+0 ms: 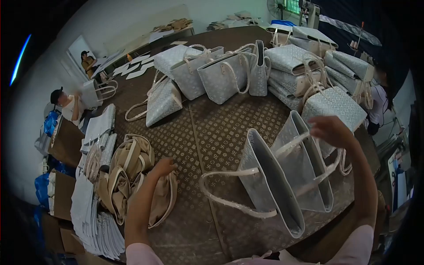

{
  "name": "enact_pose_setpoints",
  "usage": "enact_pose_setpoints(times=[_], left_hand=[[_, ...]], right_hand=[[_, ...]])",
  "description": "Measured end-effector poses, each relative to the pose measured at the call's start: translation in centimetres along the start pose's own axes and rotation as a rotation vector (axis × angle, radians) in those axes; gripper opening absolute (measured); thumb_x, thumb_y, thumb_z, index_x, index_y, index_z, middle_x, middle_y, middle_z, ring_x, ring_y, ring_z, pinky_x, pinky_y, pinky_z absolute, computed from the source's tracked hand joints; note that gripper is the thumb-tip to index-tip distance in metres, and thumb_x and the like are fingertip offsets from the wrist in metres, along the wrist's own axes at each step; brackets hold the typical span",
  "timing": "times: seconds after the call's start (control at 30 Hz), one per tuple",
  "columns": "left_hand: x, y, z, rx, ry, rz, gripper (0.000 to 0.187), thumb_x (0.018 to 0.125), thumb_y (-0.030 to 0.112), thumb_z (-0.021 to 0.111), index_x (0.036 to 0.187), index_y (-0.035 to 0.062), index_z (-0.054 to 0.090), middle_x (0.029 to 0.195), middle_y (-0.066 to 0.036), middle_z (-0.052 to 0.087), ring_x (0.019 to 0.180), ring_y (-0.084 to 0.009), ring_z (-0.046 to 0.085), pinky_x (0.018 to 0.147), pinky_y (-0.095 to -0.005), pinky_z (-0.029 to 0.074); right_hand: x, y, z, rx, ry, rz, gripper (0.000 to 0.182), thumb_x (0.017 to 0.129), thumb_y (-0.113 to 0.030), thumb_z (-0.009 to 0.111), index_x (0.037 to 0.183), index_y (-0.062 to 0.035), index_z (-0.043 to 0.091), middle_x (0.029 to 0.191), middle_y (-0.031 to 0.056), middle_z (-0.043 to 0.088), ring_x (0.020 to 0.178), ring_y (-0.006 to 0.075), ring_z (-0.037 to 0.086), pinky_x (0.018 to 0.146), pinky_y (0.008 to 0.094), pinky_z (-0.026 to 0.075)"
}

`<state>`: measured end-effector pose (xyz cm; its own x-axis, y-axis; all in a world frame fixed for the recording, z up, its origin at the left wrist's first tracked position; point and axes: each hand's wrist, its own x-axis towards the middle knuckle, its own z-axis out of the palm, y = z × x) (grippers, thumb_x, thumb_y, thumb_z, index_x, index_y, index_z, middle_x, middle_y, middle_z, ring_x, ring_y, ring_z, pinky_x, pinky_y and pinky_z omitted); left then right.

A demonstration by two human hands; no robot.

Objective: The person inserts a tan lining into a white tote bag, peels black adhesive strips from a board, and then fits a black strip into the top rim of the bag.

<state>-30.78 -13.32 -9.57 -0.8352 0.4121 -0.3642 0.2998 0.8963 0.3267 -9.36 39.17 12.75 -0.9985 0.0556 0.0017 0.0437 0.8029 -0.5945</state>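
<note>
My left hand is over the right side of a heap of tan fabric pouches with pale trim. Its fingers look curled in, and nothing shows in them. Up at the right, my right hand is blurred, its fingers apart beside the pale strap of a silvery-grey tote bag. That strap is smeared too, and contact is hard to judge. In front of this tote stands a second grey patterned tote bag, mouth open, one looped handle lying out to the left on the brown patterned table.
More grey totes stand across the table, with stacked totes at the right. Flat white pieces pile up at the left edge. One person handles a tote at the left; another is farther back, and a third is at right.
</note>
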Motion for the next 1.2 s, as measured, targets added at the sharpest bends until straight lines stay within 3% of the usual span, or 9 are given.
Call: enact_pose_setpoints(times=[0.13, 0.2, 0.37, 0.5, 0.6, 0.77, 0.9, 1.03, 1.2], left_hand=[[10.7, 3.7, -9.1, 0.112, 0.155, 0.111, 0.051, 0.080, 0.029, 0.061, 0.118, -0.0027, 0.050, 0.118, -0.023, 0.052, 0.110, -0.0353, 0.049, 0.093, -0.0389, 0.039], [16.9, 4.3, -13.6, 0.183, 0.398, 0.252, 0.052, 0.081, 0.030, 0.060, 0.120, -0.0016, 0.048, 0.120, -0.023, 0.049, 0.112, -0.0362, 0.047, 0.094, -0.0392, 0.038], [31.9, 9.3, -23.5, 0.207, 0.695, 0.281, 0.070, 0.082, 0.049, 0.054, 0.128, -0.0018, 0.040, 0.129, -0.024, 0.042, 0.118, -0.0364, 0.042, 0.097, -0.0394, 0.035], [41.5, 7.9, -25.1, 0.104, 0.784, 0.044, 0.105, 0.065, 0.075, 0.052, 0.136, 0.0013, 0.027, 0.135, -0.030, 0.030, 0.124, -0.0417, 0.033, 0.101, -0.0411, 0.031], [44.1, 8.3, -22.9, 0.465, 0.487, 0.009, 0.101, 0.064, 0.078, 0.047, 0.124, -0.0038, 0.046, 0.121, -0.027, 0.049, 0.112, -0.0403, 0.048, 0.094, -0.0404, 0.040], [40.4, 15.2, -20.4, -0.331, 0.351, 0.039, 0.090, 0.069, 0.075, 0.046, 0.123, 0.0031, 0.051, 0.116, -0.018, 0.056, 0.104, -0.0347, 0.054, 0.089, -0.0389, 0.043], [41.7, 16.2, -18.2, -0.331, -0.192, 0.099, 0.092, 0.073, 0.071, 0.048, 0.135, 0.0050, 0.035, 0.139, -0.018, 0.031, 0.123, -0.0317, 0.037, 0.098, -0.0446, 0.032], [37.8, 19.7, -12.9, -0.489, -0.055, -0.089, 0.081, 0.075, 0.068, 0.047, 0.121, 0.0020, 0.050, 0.116, -0.020, 0.052, 0.100, -0.0278, 0.055, 0.080, -0.0390, 0.046], [28.1, 23.9, -11.2, -0.309, -0.019, 0.019, 0.096, 0.073, 0.075, 0.039, 0.122, -0.0064, 0.046, 0.125, -0.027, 0.045, 0.115, -0.0340, 0.045, 0.091, -0.0412, 0.036]], right_hand=[[18.0, 4.9, -0.1, -0.356, -0.011, 0.003, 0.042, 0.074, -0.014, 0.067, 0.111, 0.0011, 0.055, 0.094, 0.0175, 0.063, 0.081, 0.0337, 0.061, 0.079, 0.0352, 0.047], [28.3, 10.9, 2.5, -0.468, 0.270, -0.342, 0.066, 0.073, -0.019, 0.068, 0.130, -0.0052, 0.037, 0.108, 0.0216, 0.057, 0.099, 0.0367, 0.055, 0.087, 0.0379, 0.043], [44.6, 18.5, 7.8, -0.341, 0.502, -0.299, 0.079, 0.070, -0.028, 0.072, 0.134, -0.0078, 0.030, 0.127, 0.0158, 0.043, 0.113, 0.0351, 0.045, 0.093, 0.0415, 0.039], [45.1, 18.8, 10.0, -0.523, 0.505, -0.295, 0.068, 0.074, -0.032, 0.068, 0.129, -0.0047, 0.038, 0.124, 0.0117, 0.045, 0.110, 0.0327, 0.049, 0.087, 0.0412, 0.043], [46.8, 21.7, 8.3, -0.679, 0.393, -0.292, 0.063, 0.076, -0.032, 0.067, 0.128, -0.0065, 0.040, 0.124, 0.0114, 0.045, 0.107, 0.0320, 0.052, 0.084, 0.0408, 0.044], [45.8, 20.3, 10.2, -0.605, 0.526, -0.449, 0.059, 0.078, -0.027, 0.065, 0.126, -0.0040, 0.041, 0.116, 0.0162, 0.050, 0.094, 0.0333, 0.056, 0.078, 0.0401, 0.046], [44.5, 18.3, 10.6, -0.495, 0.390, -0.333, 0.060, 0.076, -0.017, 0.064, 0.129, -0.0064, 0.037, 0.090, 0.0192, 0.059, 0.080, 0.0371, 0.058, 0.072, 0.0429, 0.047], [41.9, 18.2, 9.6, -0.461, 0.166, -0.437, 0.036, 0.076, -0.009, 0.059, 0.111, -0.0027, 0.056, 0.084, 0.0196, 0.062, 0.079, 0.0362, 0.060, 0.071, 0.0404, 0.048], [34.0, 12.7, 9.8, -0.483, -0.033, -0.550, 0.024, 0.079, -0.010, 0.055, 0.100, -0.0025, 0.062, 0.086, 0.0189, 0.063, 0.077, 0.0328, 0.062, 0.068, 0.0382, 0.049]])
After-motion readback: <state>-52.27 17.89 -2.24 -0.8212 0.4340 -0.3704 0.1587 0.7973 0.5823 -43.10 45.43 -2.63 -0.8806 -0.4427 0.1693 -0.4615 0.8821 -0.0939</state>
